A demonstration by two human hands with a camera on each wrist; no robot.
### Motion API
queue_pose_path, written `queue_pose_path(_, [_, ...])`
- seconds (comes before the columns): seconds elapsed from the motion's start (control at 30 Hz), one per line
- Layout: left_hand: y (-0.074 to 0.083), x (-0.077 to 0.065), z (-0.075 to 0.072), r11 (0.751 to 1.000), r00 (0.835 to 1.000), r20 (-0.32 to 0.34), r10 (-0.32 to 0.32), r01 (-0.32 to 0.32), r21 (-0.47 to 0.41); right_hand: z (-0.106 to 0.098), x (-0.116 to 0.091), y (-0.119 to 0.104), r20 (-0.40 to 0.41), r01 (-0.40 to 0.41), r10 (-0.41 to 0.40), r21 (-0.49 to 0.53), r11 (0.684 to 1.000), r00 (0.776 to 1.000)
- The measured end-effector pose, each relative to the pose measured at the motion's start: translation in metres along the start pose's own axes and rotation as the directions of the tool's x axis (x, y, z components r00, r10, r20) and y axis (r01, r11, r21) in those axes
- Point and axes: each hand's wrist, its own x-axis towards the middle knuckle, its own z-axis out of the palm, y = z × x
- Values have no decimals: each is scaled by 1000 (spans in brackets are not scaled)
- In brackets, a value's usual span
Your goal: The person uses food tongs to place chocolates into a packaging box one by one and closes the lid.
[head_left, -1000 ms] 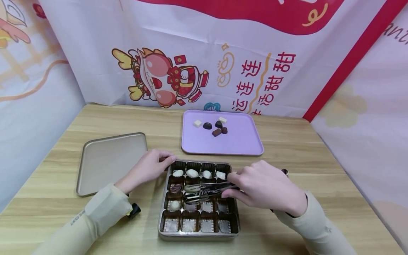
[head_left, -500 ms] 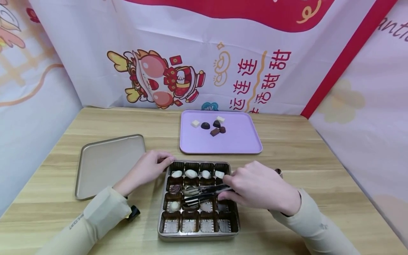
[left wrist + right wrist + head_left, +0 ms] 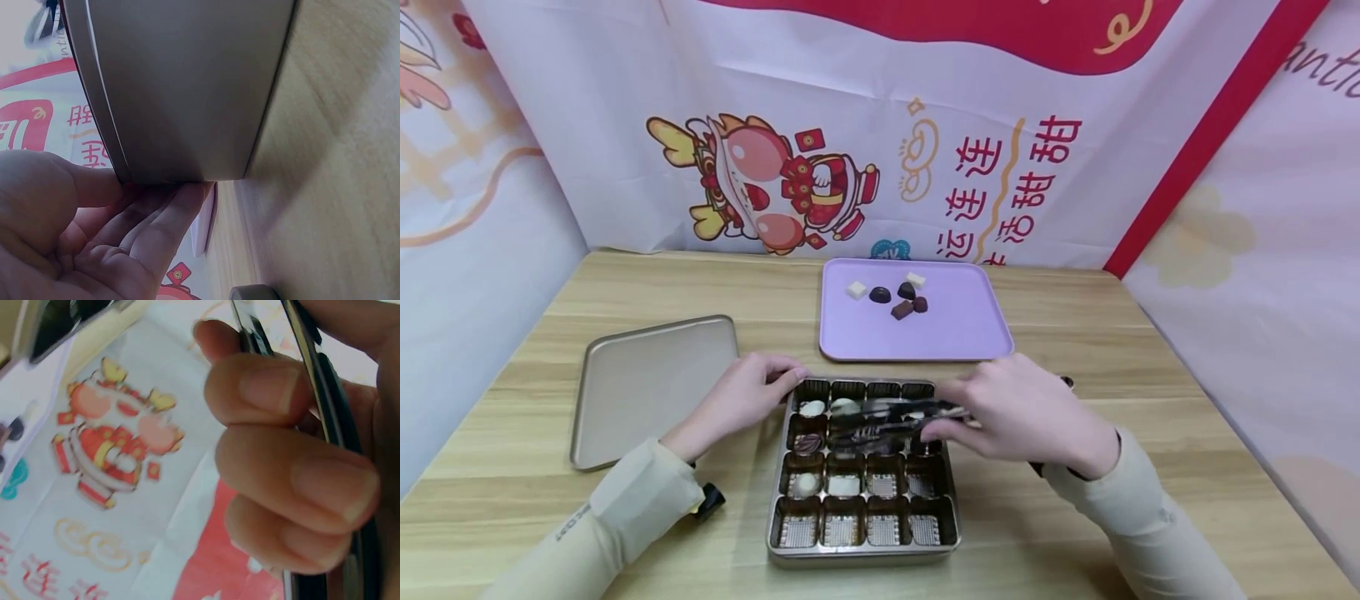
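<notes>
A tin box [image 3: 863, 553] with a brown plastic insert of square compartments stands in front. My left hand [image 3: 745, 400] holds its far left corner. In the left wrist view the thumb [image 3: 100, 187] lies at the rim and the fingers [image 3: 159, 234] against the end wall. My right hand [image 3: 1026, 408] grips metal tongs [image 3: 337, 412], whose blurred ends hang over the second row of compartments. I cannot tell whether anything is between the tips. A white chocolate piece [image 3: 843, 484] lies in the third row; a dark swirled chocolate [image 3: 808, 442] and other white pieces occupy compartments farther back and left.
Behind the box, a purple tray [image 3: 958, 321] bears several dark and white chocolates. A flat metal lid [image 3: 651, 400] lies on the wooden table [image 3: 1075, 333] at the left. A printed cloth [image 3: 820, 58] hangs behind the table.
The tongs have moved away from the third row toward the back of the box, uncovering the white piece there. My right hand has shifted slightly back; my left hand keeps its place on the corner.
</notes>
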Motion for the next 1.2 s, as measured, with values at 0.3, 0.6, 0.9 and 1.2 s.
queue_pose_path(0.3, [-4,0,2,1000,1000,1,-20,20,-10,28,3,68,16,-320,320,-24,947,947])
queue_pose_path(0.6, [-8,1,8,1000,1000,-1,-22,22,-13,81,10,165,59,-642,645,-54,765,762])
queue_pose_path(0.9, [-9,1,7,1000,1000,-9,-11,11,-24,105,53,196,198,-628,643,-144,765,739])
queue_pose_path(1.2, [-10,2,6,999,1000,-1,-19,19,-25,115,62,203,232,-595,626,-195,779,744])
